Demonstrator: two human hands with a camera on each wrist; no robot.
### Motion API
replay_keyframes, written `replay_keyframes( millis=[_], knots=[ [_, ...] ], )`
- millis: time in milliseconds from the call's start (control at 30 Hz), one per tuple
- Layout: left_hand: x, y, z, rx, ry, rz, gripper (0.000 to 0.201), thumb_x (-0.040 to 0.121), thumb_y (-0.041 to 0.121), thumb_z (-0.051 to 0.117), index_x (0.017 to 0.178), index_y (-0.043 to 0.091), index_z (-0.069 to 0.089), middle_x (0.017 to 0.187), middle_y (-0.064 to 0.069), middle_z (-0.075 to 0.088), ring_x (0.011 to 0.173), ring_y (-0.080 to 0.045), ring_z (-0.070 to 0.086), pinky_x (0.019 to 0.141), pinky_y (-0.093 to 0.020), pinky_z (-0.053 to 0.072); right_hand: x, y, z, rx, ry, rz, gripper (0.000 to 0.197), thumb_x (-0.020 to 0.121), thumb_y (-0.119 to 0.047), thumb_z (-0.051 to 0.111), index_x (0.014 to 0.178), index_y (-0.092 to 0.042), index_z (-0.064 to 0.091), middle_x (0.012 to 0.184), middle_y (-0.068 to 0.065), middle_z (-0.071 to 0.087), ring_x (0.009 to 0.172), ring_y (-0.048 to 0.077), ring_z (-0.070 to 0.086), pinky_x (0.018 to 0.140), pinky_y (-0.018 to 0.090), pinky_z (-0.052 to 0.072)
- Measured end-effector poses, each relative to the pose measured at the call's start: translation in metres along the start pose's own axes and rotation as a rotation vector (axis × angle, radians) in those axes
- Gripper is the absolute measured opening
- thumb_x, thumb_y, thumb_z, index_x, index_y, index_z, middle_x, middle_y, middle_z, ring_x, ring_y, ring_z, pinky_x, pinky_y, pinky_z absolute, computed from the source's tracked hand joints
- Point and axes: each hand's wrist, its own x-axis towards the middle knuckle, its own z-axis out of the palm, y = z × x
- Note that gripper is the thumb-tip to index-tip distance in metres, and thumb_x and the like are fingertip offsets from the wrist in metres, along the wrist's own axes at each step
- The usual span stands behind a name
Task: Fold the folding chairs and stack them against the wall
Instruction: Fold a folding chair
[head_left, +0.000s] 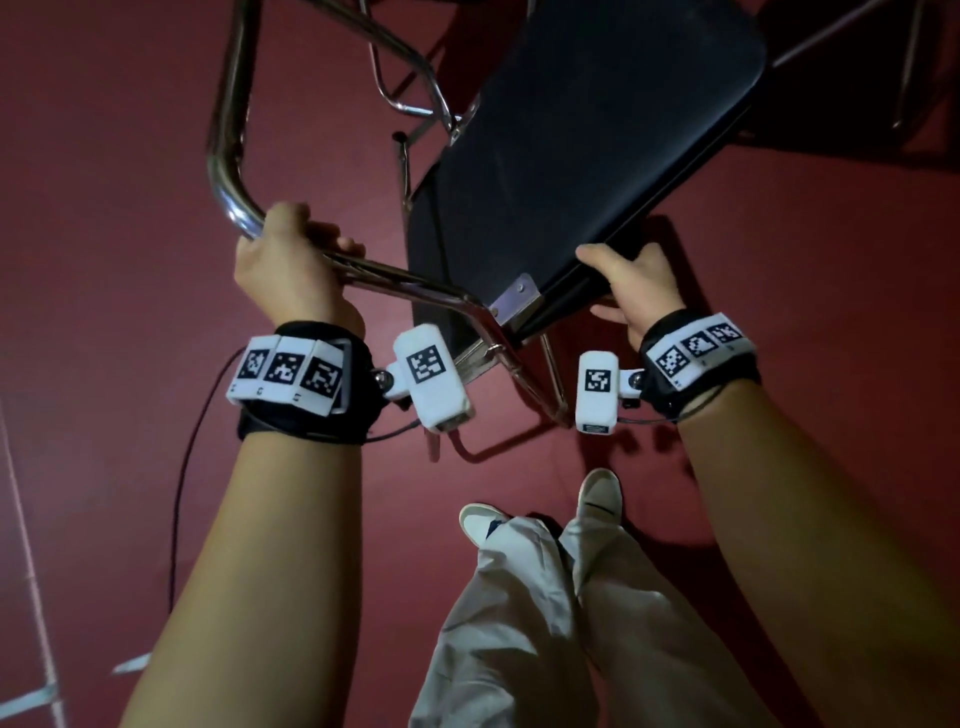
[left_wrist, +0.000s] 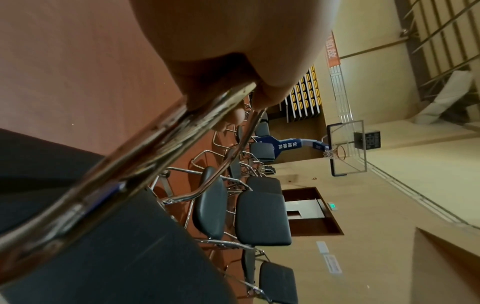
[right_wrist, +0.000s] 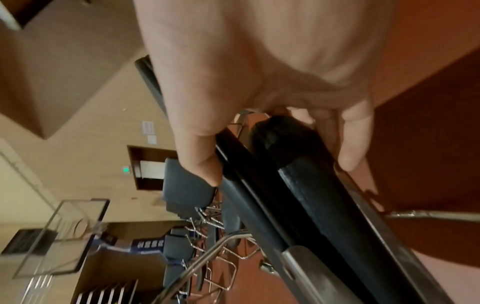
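**A:** Chair position?

**B:** I have the folding chair (head_left: 582, 171) directly in front of me, tipped, its dark padded seat (head_left: 597, 135) slanting up and away over the red floor (head_left: 104, 156). Chrome tube frame (head_left: 228, 145) curves down on my left side. A metal bracket (head_left: 514, 299) sits at the seat's near corner. Whether the legs touch the floor, I cannot tell.

**A:** Hands?

**B:** Left hand (head_left: 291, 265) is wrapped round the chrome tube just past its bend, fingers curled over the top. Left wrist view confirms it: tube (left_wrist: 145, 148) runs straight out of the closed palm (left_wrist: 233, 51). Right hand (head_left: 631, 283) clamps the near edge of the seat, thumb on top, fingers underneath. Right wrist view shows the thumb (right_wrist: 202, 156) on one face of the black padded edge (right_wrist: 298, 174) and fingertips (right_wrist: 350, 148) on the other.

**A:** Surroundings?

**B:** Both wrists carry black straps with white marker tags and a white camera unit (head_left: 431, 374). My pale trousers (head_left: 519, 623) and white shoes (head_left: 600, 493) show below. Wrist views pick up more dark-seated chairs (left_wrist: 262, 218) standing open with chrome legs, a basketball backboard and hoop (left_wrist: 345, 148) on a blue padded stand, a tan wall (left_wrist: 389, 226) with a brown-framed doorway (left_wrist: 311, 211). Another chair's frame (head_left: 410, 78) stands just beyond mine in the head view
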Motion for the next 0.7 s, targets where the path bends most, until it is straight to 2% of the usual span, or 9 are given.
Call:
replay_keyframes(
  millis=[167,267,333,433,533,633,700],
  knots=[
    [0.015,0.009,0.001,-0.02,0.015,0.0,0.006,0.086,0.0,0.055,0.088,0.004,0.051,0.06,-0.009,0.052,0.046,-0.022,0.046,0.056,-0.032,0.048,-0.01,0.001,0.009,-0.059,0.015,-0.108,0.055,0.069,-0.037,0.08,0.111,-0.014,0.055,0.109,0.002,0.068,0.095,0.013,0.068,0.071,0.034,0.059],
    [0.017,0.015,0.007,-0.053,-0.041,0.011,0.007,0.086,-0.001,0.054,0.092,0.001,0.051,0.064,-0.012,0.051,0.048,-0.022,0.046,0.06,-0.033,0.05,-0.014,-0.003,0.016,-0.133,0.019,-0.175,0.054,0.058,-0.045,0.079,0.099,-0.021,0.054,0.105,-0.002,0.067,0.094,0.014,0.068,0.082,0.041,0.06],
    [0.018,0.021,0.012,-0.092,-0.074,0.017,0.013,0.085,-0.003,0.054,0.097,0.0,0.053,0.067,-0.014,0.052,0.051,-0.023,0.05,0.062,-0.034,0.053,-0.016,-0.012,0.02,-0.179,-0.003,-0.221,0.049,0.057,-0.045,0.079,0.095,-0.024,0.055,0.101,-0.005,0.067,0.095,0.014,0.068,0.087,0.042,0.058],
    [0.023,0.032,0.009,-0.097,-0.132,-0.026,0.022,0.081,0.002,0.055,0.103,0.003,0.053,0.076,-0.012,0.062,0.064,-0.022,0.062,0.07,-0.039,0.057,-0.018,-0.027,0.03,-0.24,-0.034,-0.292,0.056,0.055,-0.045,0.076,0.102,-0.02,0.058,0.101,-0.005,0.068,0.094,0.012,0.067,0.088,0.039,0.056],
    [0.031,0.039,-0.004,-0.062,-0.171,-0.084,0.024,0.09,0.008,0.053,0.113,0.006,0.053,0.095,-0.003,0.075,0.087,-0.016,0.074,0.082,-0.041,0.055,-0.024,-0.037,0.045,-0.299,-0.063,-0.364,0.051,0.063,-0.038,0.077,0.104,-0.018,0.056,0.104,-0.004,0.066,0.098,0.013,0.064,0.086,0.034,0.054],
    [0.039,0.048,-0.016,-0.059,-0.199,-0.107,0.033,0.095,0.013,0.051,0.124,0.002,0.061,0.11,-0.001,0.076,0.1,-0.013,0.073,0.086,-0.045,0.054,-0.033,-0.046,0.062,-0.385,-0.129,-0.441,0.055,0.07,-0.037,0.078,0.115,-0.018,0.051,0.112,-0.005,0.062,0.103,0.013,0.06,0.082,0.026,0.049],
    [0.04,0.055,-0.016,-0.058,-0.226,-0.09,0.028,0.096,0.017,0.053,0.121,0.008,0.062,0.11,0.001,0.075,0.103,-0.012,0.072,0.088,-0.049,0.053,-0.043,-0.054,0.078,-0.447,-0.194,-0.503,0.07,0.064,-0.049,0.076,0.122,-0.02,0.048,0.119,-0.004,0.059,0.109,0.014,0.058,0.09,0.03,0.049]
  ],
)
